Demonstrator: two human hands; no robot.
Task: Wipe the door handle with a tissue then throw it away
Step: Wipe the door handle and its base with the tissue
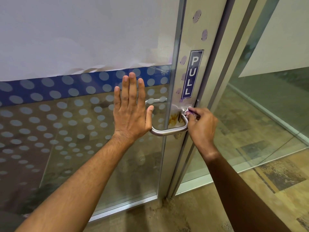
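1. Wipe underway: right hand (pixel 200 126) pinched shut on a small white tissue (pixel 189 110), pressed to the top mount of the door handle (pixel 168 130).
2. Left hand (pixel 131 106) flat, fingers spread wide, holds nothing; braces the glass door (pixel 83 131), thumb near the handle's left bend.
3. Left to do, I'd say: lower bar, then bin the tissue. No bin in view.
4. Nearby: PULL sign (pixel 192 74) above; brownish stain (pixel 173 119) on frame behind handle. Left hand crowds the bar's left end.
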